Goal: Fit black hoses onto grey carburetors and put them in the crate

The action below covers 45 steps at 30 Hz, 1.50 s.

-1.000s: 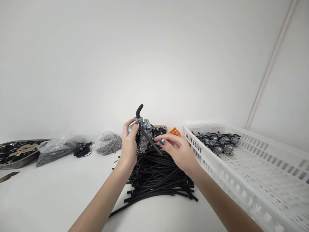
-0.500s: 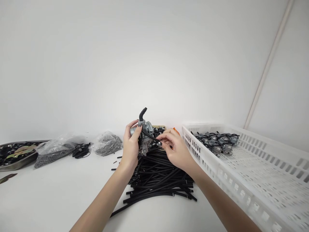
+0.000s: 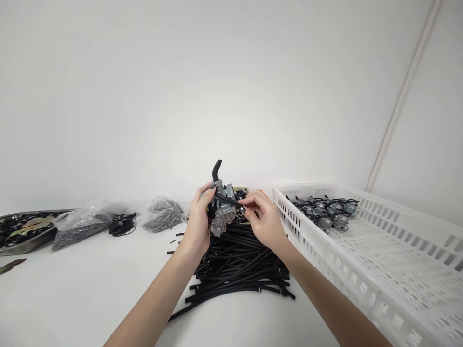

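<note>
One metal carburettor is held at centre: the left hand has fingers curled round it, apparently for steadiness, while the right hand pinches a black hose slanting toward four o'clock. Between three and four, a white crate holds similar units; at nine, a metal tray holds dark parts.

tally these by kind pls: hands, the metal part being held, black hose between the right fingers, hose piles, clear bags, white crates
Hands, left hand and right hand: 2
Held metal part: 1
Pinched black hose: 1
Pile of black hoses: 1
Clear plastic bags: 2
White crate: 1
Total: 8
</note>
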Available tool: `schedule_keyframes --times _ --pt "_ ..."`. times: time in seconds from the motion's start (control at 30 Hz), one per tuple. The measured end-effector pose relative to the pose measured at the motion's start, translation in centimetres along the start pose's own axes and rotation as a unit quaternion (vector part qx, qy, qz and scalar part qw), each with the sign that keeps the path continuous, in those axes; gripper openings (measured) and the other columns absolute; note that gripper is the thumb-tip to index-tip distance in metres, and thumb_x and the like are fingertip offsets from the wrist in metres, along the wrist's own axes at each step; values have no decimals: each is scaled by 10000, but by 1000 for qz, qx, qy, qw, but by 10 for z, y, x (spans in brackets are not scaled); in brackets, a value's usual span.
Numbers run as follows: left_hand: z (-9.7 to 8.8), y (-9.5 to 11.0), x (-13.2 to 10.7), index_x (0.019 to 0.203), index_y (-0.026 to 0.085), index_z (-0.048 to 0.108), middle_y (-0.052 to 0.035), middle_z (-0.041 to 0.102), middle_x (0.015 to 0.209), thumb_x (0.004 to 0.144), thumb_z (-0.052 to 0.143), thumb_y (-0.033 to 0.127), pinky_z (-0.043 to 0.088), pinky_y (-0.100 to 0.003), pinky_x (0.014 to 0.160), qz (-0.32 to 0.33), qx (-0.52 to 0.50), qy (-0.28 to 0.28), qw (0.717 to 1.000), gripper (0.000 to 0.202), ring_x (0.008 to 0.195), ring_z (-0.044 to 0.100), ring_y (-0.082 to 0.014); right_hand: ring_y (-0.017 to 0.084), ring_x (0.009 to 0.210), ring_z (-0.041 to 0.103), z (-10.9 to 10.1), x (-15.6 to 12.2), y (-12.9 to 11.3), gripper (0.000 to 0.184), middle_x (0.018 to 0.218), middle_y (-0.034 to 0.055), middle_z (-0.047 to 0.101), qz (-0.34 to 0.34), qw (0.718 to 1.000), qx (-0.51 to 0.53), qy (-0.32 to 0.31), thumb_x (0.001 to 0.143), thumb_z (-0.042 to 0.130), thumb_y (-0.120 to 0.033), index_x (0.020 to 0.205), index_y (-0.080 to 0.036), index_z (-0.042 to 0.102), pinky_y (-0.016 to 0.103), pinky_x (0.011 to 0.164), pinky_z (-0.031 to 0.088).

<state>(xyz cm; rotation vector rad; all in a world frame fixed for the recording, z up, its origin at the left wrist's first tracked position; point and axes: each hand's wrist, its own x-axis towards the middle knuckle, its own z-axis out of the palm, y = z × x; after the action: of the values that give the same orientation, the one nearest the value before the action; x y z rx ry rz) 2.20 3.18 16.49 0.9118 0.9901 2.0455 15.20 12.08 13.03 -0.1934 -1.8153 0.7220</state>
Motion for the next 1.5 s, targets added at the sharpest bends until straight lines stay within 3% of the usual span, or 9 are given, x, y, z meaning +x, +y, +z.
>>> schedule_keyframes --times 0.17,0.3,0.47,0.67,0.83,1.03,1.27,1.4,1.5 --pt "-1 0 1 1104 257 625 18 665 860 768 710 407 536 -261 580 -15 18 0 1000 377 712 649 -164 173 760 533 1 0 2 55 864 25 544 69 997 -1 27 802 606 -231 850 -214 583 314 690 449" --pt "-5 -3 3 1172 301 612 5 692 953 723 762 409 556 -277 577 -44 48 -10 998 486 752 676 -182 187 870 580 -2 2 1 352 1031 53 577 150 987 49 37 738 703 -307 1059 -227 582 323 744 498" --pt "-8 -5 2 1207 315 590 -10 704 963 727 764 345 585 -311 607 -58 38 -38 997 511 792 691 -205 263 1225 582 -5 4 -11 607 1338 104 602 236 943 233 -28 735 765 -317 1301 -259 550 423 1036 465" --pt "-8 -3 4 1264 301 562 -24 718 961 743 755 308 582 -296 608 -52 51 -40 997 555 781 698 -202 286 1324 522 -3 4 -14 481 1351 55 631 225 931 284 -37 741 780 -299 1207 -253 673 462 1156 369" --pt "-7 -7 6 1271 306 556 -29 720 946 752 765 297 594 -307 650 -44 46 -46 997 560 781 707 -199 284 1325 523 0 4 -15 513 1343 68 636 226 939 260 -13 720 816 -356 1199 -238 673 444 1133 408" --pt "-8 -7 3 1311 285 528 -53 709 974 750 769 309 603 -321 611 -53 37 -85 994 611 778 717 -223 259 1018 706 0 3 -15 545 1029 65 756 246 939 240 20 634 876 -380 1092 -214 631 399 919 556" --pt "-2 5 1 1196 223 599 -47 690 915 814 680 316 632 -385 565 -86 -1 -100 991 400 685 705 -218 202 818 727 0 2 -15 587 854 16 756 255 932 251 65 593 902 -353 1054 -240 557 344 822 559" --pt "-2 13 2 1232 186 614 -94 710 974 868 593 305 633 -408 539 -114 -16 -94 989 383 696 718 -245 208 860 732 -2 2 -20 514 888 25 759 231 944 231 33 672 858 -336 1054 -255 524 377 884 549" --pt "-4 15 3 1246 173 627 -112 721 988 901 543 333 630 -423 519 -136 -34 -98 985 389 688 717 -252 228 1062 685 -3 -1 -27 307 1142 64 714 157 974 161 22 757 788 -310 964 -256 567 415 984 508"
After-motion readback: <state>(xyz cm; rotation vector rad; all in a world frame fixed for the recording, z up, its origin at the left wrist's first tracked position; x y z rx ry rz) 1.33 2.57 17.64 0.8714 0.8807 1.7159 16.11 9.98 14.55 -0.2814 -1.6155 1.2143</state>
